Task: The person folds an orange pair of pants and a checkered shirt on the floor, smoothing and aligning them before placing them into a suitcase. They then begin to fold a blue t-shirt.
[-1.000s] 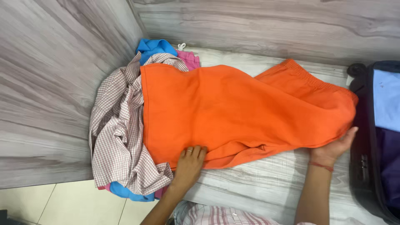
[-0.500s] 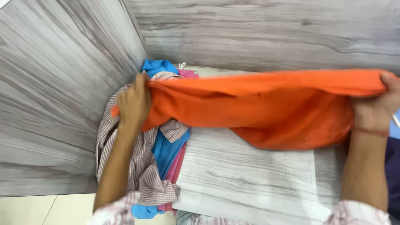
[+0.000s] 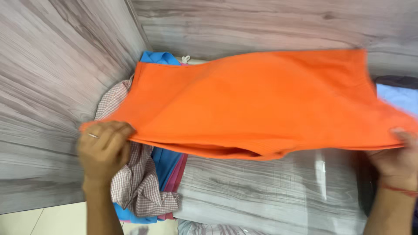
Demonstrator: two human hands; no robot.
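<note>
Head view of a garment held in the air between two hands. The left hand (image 3: 104, 150) is closed on the near left corner of the orange garment (image 3: 257, 102), fingers curled over the hem; the right hand (image 3: 398, 159) pinches the near right edge, with only part of it in frame. The cloth is stretched taut and nearly flat, raised clear of the grey wood-grain desk (image 3: 270, 196), and appears doubled: a second layer shows along the near edge, so one lengthwise fold seems already made. It is not yet laid down, and any further folding appears still to be done.

Beneath the left part of the garment lies a heap of unfolded clothes: a checked shirt (image 3: 139, 191), a blue garment (image 3: 167, 159) and a pink garment (image 3: 177, 174), all crumpled against the corner of the wood-grain wall panels (image 3: 52, 74). These appear untouched. At the right edge an open suitcase (image 3: 394, 89) holds a light blue item; how full it is cannot be told, since the orange cloth hides most of it.
</note>
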